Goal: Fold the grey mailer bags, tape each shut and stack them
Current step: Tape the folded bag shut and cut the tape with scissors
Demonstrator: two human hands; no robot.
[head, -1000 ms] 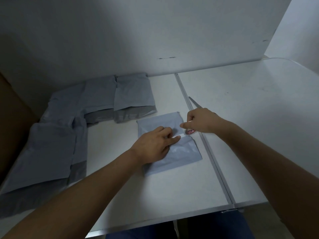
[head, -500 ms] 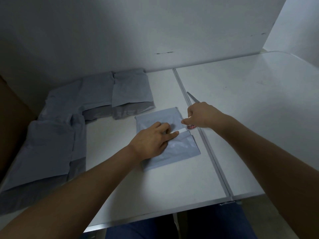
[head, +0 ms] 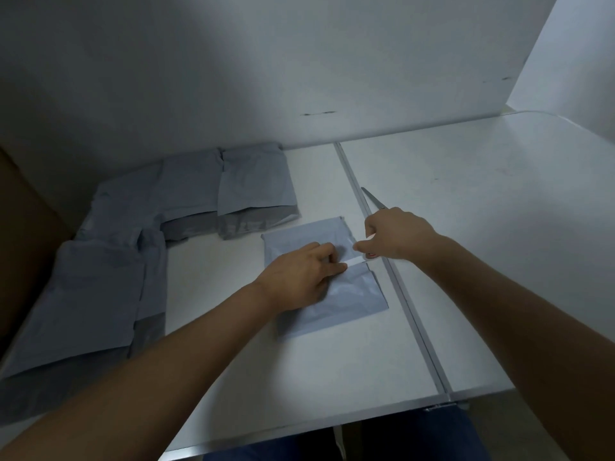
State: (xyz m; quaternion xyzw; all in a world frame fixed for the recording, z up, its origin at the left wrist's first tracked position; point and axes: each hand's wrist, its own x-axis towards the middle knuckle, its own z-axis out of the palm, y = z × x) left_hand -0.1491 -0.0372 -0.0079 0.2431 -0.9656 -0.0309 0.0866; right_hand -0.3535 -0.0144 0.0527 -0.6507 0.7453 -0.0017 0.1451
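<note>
Both hands [head: 301, 277] [head: 396, 232] on folded mailer [head: 346, 294], apparently stretching tape [head: 355, 260].

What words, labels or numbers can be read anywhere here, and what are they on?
None can be read.
Tape roll under the right hand: a red and white label peeks out, too small and blurred to read.
Folded grey mailer bag under the left hand: plain, no print visible.
Other mailer bags, scissors and table: no text visible.

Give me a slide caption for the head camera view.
Left hand presses tape strip onto folded grey mailer; right hand holds the tape roll.
</note>
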